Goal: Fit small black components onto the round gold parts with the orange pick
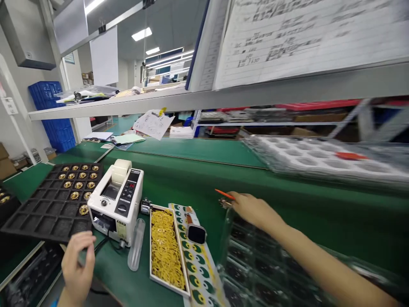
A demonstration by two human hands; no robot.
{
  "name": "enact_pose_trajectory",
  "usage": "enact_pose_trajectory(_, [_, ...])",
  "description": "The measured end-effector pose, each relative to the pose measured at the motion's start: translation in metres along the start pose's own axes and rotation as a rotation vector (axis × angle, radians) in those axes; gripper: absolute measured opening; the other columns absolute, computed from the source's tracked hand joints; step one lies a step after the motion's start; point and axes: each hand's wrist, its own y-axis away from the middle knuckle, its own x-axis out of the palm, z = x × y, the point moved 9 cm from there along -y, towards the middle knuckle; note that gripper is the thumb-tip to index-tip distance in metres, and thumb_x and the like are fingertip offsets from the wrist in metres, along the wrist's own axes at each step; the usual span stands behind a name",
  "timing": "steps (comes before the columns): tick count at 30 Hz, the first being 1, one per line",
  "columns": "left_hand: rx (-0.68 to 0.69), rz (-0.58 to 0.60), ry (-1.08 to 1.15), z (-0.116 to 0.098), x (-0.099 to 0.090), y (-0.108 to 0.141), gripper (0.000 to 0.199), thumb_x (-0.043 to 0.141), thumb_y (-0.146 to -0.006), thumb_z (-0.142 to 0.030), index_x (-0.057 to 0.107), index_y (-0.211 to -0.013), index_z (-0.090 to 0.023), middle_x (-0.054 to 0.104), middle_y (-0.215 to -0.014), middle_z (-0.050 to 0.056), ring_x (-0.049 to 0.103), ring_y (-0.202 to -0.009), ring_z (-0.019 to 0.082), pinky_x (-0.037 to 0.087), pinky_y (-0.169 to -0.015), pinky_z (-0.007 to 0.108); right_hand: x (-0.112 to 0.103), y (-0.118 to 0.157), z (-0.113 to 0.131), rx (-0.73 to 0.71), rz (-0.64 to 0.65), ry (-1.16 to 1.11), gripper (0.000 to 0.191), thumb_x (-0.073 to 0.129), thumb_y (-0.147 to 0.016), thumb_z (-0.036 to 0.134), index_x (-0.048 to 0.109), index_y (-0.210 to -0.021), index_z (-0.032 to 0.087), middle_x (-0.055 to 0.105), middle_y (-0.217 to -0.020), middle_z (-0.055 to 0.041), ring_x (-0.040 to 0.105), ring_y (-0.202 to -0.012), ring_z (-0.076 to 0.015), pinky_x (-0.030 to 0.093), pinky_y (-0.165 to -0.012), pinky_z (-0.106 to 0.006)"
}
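Observation:
My right hand [249,208] reaches over the top left corner of a clear plastic tray [255,264] with compartments. Its fingers are closed on a thin orange stick [225,194], and a small metal part [225,203] shows at the fingertips. At the lower left my left hand [78,260] is raised with thumb and fingers apart, holding nothing. It is just in front of a black tray [60,209] that has gold round parts in several compartments. A white tape dispenser [116,198] stands to the right of that tray.
A box of yellow rings [166,249] lies mid-table beside a sticker sheet [194,266] and a smartwatch [196,234]. A clear tube [136,245] and a metal counter [146,206] are near the dispenser. White trays [306,155] sit at the back right, below a shelf rail [159,101].

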Motion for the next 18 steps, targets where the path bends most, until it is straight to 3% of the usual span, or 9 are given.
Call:
enact_pose_trajectory(2, [-0.105,0.084,-0.233,0.037,-0.005,-0.024,0.019,0.043,-0.092,-0.026,0.061,-0.087,-0.021,0.069,-0.089,0.007,0.066,-0.090,0.023,0.053,-0.082,0.038,-0.006,0.014,0.001,-0.016,-0.006,-0.071,0.023,0.042,-0.095,0.011,0.061,-0.109,0.011,0.065,-0.108,-0.0187,0.064,-0.097,-0.0251,0.051,-0.078,-0.035])
enact_pose_trajectory(4, [-0.205,0.191,-0.340,0.080,-0.005,-0.054,0.023,0.043,-0.093,-0.031,0.061,-0.089,-0.018,0.069,-0.092,0.009,0.065,-0.091,0.024,0.052,-0.082,0.038,-0.011,0.032,0.004,-0.032,0.005,-0.141,0.031,0.032,-0.096,0.012,0.061,-0.109,0.013,0.065,-0.111,-0.0207,0.063,-0.104,-0.0271,0.049,-0.081,-0.034])
enact_pose_trajectory(7, [-0.337,0.414,-0.474,0.142,0.011,-0.094,0.018,0.050,-0.093,-0.026,0.063,-0.090,-0.015,0.069,-0.094,0.007,0.066,-0.088,0.021,0.053,-0.082,0.037,-0.019,0.066,0.010,-0.050,-0.005,-0.311,0.032,0.032,-0.096,0.027,0.063,-0.101,0.021,0.067,-0.114,-0.0145,0.062,-0.107,-0.0263,0.049,-0.086,-0.034])
enact_pose_trajectory(10, [-0.437,0.630,-0.621,0.186,0.034,-0.110,0.019,0.058,-0.091,-0.030,0.063,-0.095,-0.012,0.066,-0.097,0.006,0.064,-0.090,0.020,0.053,-0.083,0.041,-0.032,0.103,0.016,-0.068,-0.042,-0.615,0.036,0.035,-0.092,0.044,0.067,-0.092,0.027,0.070,-0.109,-0.0096,0.063,-0.105,-0.0280,0.049,-0.089,-0.038])
enact_pose_trajectory(14, [-0.519,0.795,-0.788,0.208,0.055,-0.106,0.020,0.061,-0.090,-0.030,0.062,-0.100,-0.012,0.064,-0.104,0.007,0.063,-0.094,0.021,0.053,-0.084,0.042,-0.050,0.143,0.020,-0.019,-0.076,-0.832,0.058,0.033,-0.085,0.070,0.070,-0.081,0.026,0.072,-0.097,-0.0105,0.065,-0.094,-0.0322,0.054,-0.072,-0.040])
enact_pose_trajectory(16, [-0.525,0.845,-0.831,0.207,0.061,-0.106,0.018,0.062,-0.089,-0.028,0.062,-0.097,-0.012,0.065,-0.101,0.007,0.063,-0.091,0.020,0.053,-0.083,0.041,-0.057,0.155,0.024,0.017,-0.102,-0.915,0.068,0.030,-0.082,0.078,0.070,-0.078,0.023,0.072,-0.092,-0.0117,0.066,-0.090,-0.0324,0.053,-0.062,-0.037])
enact_pose_trajectory(18, [-0.500,0.880,-0.838,0.199,0.063,-0.114,0.014,0.062,-0.089,-0.026,0.062,-0.089,-0.012,0.066,-0.093,0.005,0.064,-0.084,0.019,0.052,-0.079,0.037,-0.065,0.160,0.027,0.036,-0.152,-1.009,0.072,0.032,-0.079,0.083,0.069,-0.073,0.021,0.071,-0.085,-0.0116,0.065,-0.085,-0.0306,0.052,-0.064,-0.036])
